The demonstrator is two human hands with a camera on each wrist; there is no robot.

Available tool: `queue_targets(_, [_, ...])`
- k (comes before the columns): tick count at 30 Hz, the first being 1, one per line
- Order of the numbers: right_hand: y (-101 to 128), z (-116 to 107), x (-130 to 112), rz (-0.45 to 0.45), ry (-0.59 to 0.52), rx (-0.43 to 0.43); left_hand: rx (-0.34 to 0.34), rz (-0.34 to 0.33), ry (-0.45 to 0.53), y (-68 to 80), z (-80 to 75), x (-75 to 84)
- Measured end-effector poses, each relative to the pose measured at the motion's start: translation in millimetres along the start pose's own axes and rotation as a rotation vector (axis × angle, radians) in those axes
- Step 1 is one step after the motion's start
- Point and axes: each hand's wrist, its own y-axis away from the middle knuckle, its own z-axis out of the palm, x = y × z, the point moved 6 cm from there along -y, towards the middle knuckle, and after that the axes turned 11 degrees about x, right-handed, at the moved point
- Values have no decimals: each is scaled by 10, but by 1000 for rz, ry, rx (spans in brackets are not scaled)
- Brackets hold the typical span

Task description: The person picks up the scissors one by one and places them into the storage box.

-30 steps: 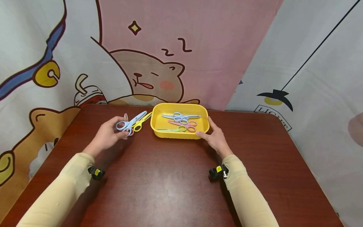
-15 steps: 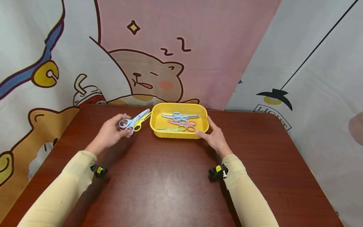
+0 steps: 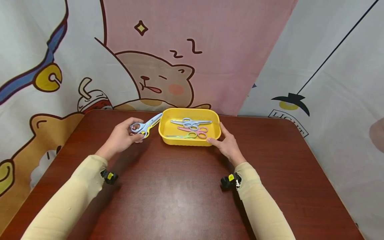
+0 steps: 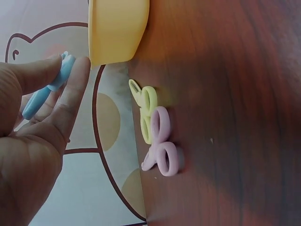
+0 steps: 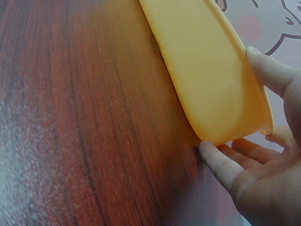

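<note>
My left hand (image 3: 121, 135) pinches a pair of light-blue scissors (image 3: 147, 126) by the handles, the blades pointing at the left end of a yellow plastic basket (image 3: 186, 142). In the left wrist view, yellow scissors (image 4: 143, 110) and pink scissors (image 4: 157, 144) lie on the table below that hand; from the head they are mostly covered. My right hand (image 3: 230, 148) grips the basket's right end, thumb at the rim and fingers around the lower side. Inside the basket lie blue scissors (image 3: 191, 124), pink scissors (image 3: 198, 130) and green-handled scissors (image 3: 190, 135).
The dark red-brown wooden table (image 3: 168, 193) carries everything. Behind its far edge hangs a cartoon-printed cloth (image 3: 228, 60), close to the back of the basket.
My left hand has moved right with the blue scissors, bringing their blades up to the basket's left end and over the yellow scissors. My right hand and the basket have stayed put.
</note>
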Motion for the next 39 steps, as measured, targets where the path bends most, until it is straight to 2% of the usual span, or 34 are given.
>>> queue_targets(17, [5,-6,4,5,18,-6,-25,-11,-1,-138,118,140])
queue_targets(26, [19,-13,-12,6,18,-4,-71,-62,-22,-214,184,207])
queue_targets(32, [26,-14,-20,4,22,-7,-75,-33,-59,-266,246,286])
queue_targets(39, [30,-21,-30,2,24,-9,-65,-2,-15,-350,327,397])
